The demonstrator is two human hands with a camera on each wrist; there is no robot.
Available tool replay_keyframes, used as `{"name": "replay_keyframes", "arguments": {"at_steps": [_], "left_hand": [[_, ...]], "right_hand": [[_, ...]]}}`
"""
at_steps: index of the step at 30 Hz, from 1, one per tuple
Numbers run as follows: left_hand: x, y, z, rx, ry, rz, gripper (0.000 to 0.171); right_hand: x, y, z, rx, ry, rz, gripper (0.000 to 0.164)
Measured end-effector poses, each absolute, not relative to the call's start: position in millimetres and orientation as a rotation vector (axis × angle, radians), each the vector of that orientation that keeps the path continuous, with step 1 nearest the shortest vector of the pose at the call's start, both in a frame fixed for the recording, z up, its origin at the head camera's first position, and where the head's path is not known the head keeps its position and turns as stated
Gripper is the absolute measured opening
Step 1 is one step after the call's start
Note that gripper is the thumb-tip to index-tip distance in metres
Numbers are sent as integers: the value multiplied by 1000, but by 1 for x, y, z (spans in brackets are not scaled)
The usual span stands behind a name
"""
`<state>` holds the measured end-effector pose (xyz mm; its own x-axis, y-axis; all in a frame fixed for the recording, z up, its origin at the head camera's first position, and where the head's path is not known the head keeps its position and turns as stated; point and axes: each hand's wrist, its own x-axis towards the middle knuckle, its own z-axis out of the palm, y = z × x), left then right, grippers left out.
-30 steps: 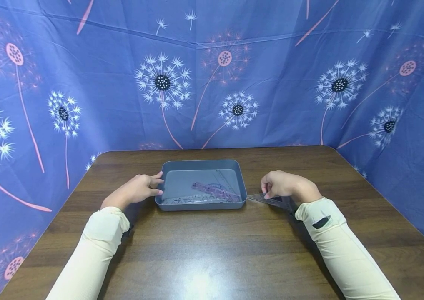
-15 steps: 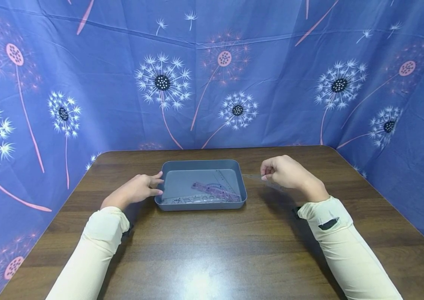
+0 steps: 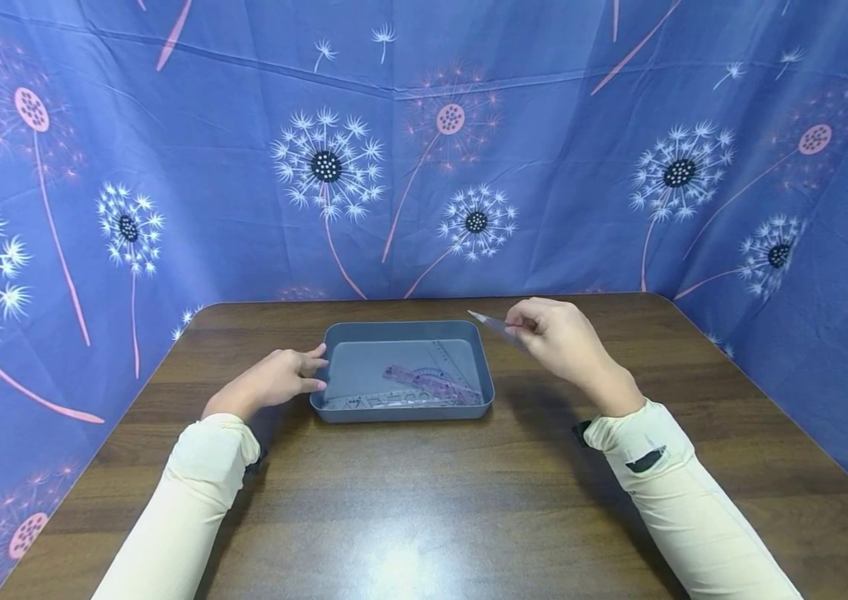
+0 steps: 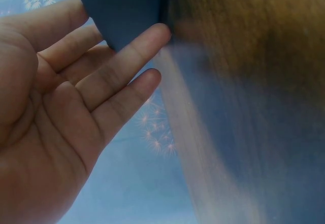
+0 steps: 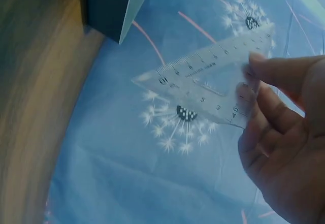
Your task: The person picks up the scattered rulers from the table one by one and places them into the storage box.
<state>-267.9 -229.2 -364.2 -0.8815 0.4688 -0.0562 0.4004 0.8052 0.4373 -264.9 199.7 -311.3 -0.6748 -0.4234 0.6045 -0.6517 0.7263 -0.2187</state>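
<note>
A clear set square (image 5: 203, 76) with printed scales is pinched between the thumb and fingers of my right hand (image 3: 562, 342). In the head view it is raised above the table, its tip pointing left over the right rim of a grey-blue tray (image 3: 393, 414). My left hand (image 3: 277, 379) rests its fingertips on the tray's left wall, fingers fairly straight, as the left wrist view also shows (image 4: 101, 82). Inside the tray lie a purple ruler (image 3: 431, 383), a clear ruler (image 3: 378, 400) along the front wall, a protractor (image 3: 434, 372) and another clear piece (image 3: 456, 360) at the right.
The brown wooden table (image 3: 424, 483) carries the tray near its back edge. Behind and at both sides hangs a blue cloth (image 3: 243, 208) printed with dandelions. Light glares off the table's front.
My right hand has lifted the set square off the table beside the tray, raising it up and away from me. The left hand and tray have stayed in place.
</note>
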Motion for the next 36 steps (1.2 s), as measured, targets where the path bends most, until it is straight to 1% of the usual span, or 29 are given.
{"name": "replay_keyframes", "arguments": {"at_steps": [8, 12, 19, 24, 31, 36], "left_hand": [[-268, -229, -365, 682, 2832, 621, 49], [-268, -229, -365, 678, 2833, 621, 49], [-268, -229, -365, 686, 2838, 627, 48], [-267, -229, -365, 680, 2831, 631, 48], [-269, -229, -365, 678, 2819, 625, 49], [-269, -230, -366, 674, 2820, 619, 49]], "right_hand": [[-260, 180, -320, 947, -2287, 627, 13], [-260, 171, -329, 1040, -2262, 609, 10], [-257, 158, -345, 1113, -2384, 480, 14], [-255, 152, -356, 1164, -2453, 394, 12], [-256, 147, -366, 1247, -2529, 381, 9], [-258, 147, -369, 1270, -2604, 392, 10]]}}
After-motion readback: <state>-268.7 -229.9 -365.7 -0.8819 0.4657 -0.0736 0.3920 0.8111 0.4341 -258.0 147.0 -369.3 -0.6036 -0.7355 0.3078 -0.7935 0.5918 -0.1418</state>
